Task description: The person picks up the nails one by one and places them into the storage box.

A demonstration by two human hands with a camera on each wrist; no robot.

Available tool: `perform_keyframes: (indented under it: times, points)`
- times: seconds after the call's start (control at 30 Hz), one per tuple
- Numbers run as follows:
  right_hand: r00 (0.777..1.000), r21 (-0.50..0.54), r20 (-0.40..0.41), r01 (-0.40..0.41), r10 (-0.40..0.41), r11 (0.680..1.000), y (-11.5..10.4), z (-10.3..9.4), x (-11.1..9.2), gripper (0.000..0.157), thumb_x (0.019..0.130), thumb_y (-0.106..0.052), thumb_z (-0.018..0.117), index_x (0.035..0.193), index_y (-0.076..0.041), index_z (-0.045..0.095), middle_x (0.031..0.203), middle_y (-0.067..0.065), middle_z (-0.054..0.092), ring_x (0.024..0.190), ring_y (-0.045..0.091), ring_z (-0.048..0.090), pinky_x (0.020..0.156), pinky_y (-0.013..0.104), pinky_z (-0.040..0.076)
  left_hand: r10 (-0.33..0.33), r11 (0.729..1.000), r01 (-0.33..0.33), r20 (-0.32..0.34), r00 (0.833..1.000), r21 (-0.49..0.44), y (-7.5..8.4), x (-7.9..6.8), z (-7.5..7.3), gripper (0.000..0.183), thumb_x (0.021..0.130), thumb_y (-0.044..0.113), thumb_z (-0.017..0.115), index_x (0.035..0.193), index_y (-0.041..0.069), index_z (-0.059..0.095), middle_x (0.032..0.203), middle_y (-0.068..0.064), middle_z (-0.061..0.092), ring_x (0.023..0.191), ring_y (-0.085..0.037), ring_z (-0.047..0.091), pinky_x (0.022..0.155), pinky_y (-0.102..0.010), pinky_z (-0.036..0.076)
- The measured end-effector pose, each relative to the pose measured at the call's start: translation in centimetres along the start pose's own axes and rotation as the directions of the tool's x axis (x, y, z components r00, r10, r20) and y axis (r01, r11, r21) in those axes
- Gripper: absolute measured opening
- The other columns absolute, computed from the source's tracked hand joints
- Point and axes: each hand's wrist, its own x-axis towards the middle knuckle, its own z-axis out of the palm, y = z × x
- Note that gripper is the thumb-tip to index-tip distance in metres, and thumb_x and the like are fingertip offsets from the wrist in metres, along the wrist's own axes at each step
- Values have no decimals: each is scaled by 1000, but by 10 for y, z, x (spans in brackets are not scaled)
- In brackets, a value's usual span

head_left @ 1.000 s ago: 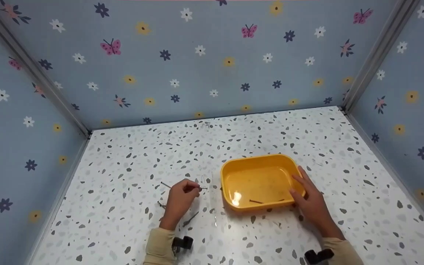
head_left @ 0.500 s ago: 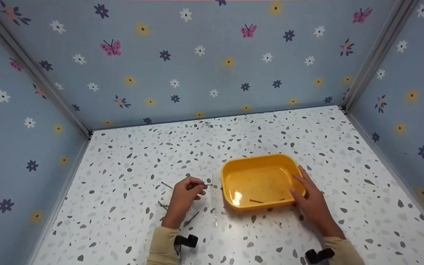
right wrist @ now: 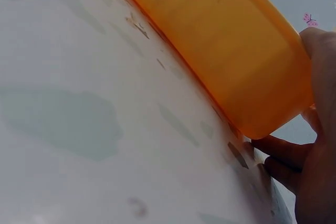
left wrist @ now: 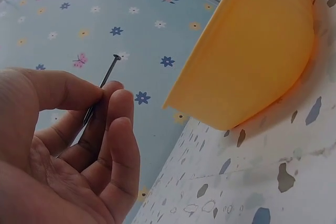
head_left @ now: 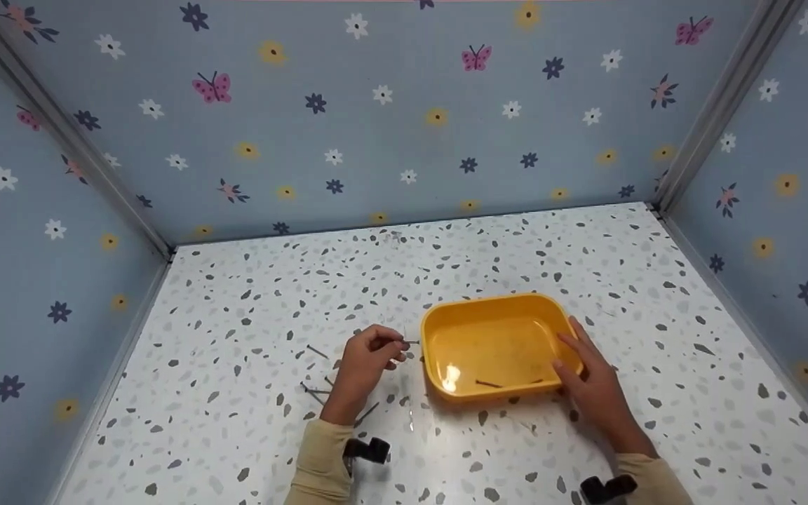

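In the head view, the left hand [head_left: 367,361] is pinching a nail [head_left: 412,342] between thumb and fingertips, and the nail's free end is pointing at the left rim of the yellow tray [head_left: 492,345], just beside it and outside. The right hand [head_left: 595,386] is gripping the tray's right end, fingers parted, thumb lying over the rim. Two more nails [head_left: 488,384] are lying inside along the near wall. Loose nails [head_left: 318,352] are lying around the left forearm on the speckled table [head_left: 271,280]. Beige sleeves [head_left: 321,459] are covering both forearms, and flowered walls [head_left: 404,133] are enclosing the table.

In the left wrist view, the nail is leaning, flat head uppermost, between thumb and fingertip; the other fingers are curling loosely below, and a gap is separating nail from tray.

In the right wrist view, the right hand is wrapping round the tray's corner, two fingers resting low by its base; some fingertips are hiding from sight
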Motion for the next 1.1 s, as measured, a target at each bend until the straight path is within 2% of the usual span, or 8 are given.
perform_keyframes:
  times: [0.1,0.17,0.4,0.53,0.73,0.9,1.1]
  points:
    - [1000,0,-5,4,-4,1000,0,0,-1,51,102,-28,59,149,-12,47,165,-9,18,150,21,20,107,7,17,-9,1000,9,10,1000,7,3,3,4,15,95,6,62,107,-3,64,100,-16,70,87,-25,67,77,-38,54]
    - [1000,1,0,-6,6,1000,0,0,0,52,102,-29,59,150,-12,46,165,-10,18,150,20,19,109,9,17,-8,1000,8,13,1000,15,-1,5,6,15,95,8,63,107,-1,64,99,-12,70,87,-23,67,75,-34,54]
    - [1000,-15,7,-25,25,1000,-1,0,-1,52,102,-29,59,150,-14,46,165,-10,18,151,20,19,116,25,21,-10,1000,10,43,999,6,2,6,18,14,96,3,60,106,-6,63,98,-17,70,86,-27,67,77,-42,54]
    - [1000,-14,6,-21,22,1000,-1,0,-1,52,102,-29,59,151,-15,46,165,-9,18,151,21,19,115,22,20,-9,999,7,53,999,36,4,8,24,12,96,2,59,105,-5,64,97,-16,70,87,-31,67,77,-44,54]
    - [1000,-11,5,-14,14,1000,-1,-1,-1,52,102,-29,59,150,-15,46,165,-10,18,150,21,20,111,15,19,12,1000,-13,83,997,21,12,7,34,12,96,6,62,106,0,66,97,-11,71,85,-26,67,73,-34,53]
    - [1000,-20,-7,-12,12,1000,-1,-1,-1,52,102,-29,60,150,-14,47,165,-10,18,150,21,20,110,12,18,47,999,-49,145,988,6,18,8,40,14,98,10,61,108,-1,65,98,-11,71,88,-28,68,76,-39,54]
    - [1000,-25,-2,-8,8,1000,-2,-1,-1,52,102,-30,60,150,-15,47,165,-8,19,150,23,20,114,21,20,56,997,-63,181,982,32,22,12,50,13,98,10,62,106,0,66,96,-10,71,87,-26,68,79,-47,54]
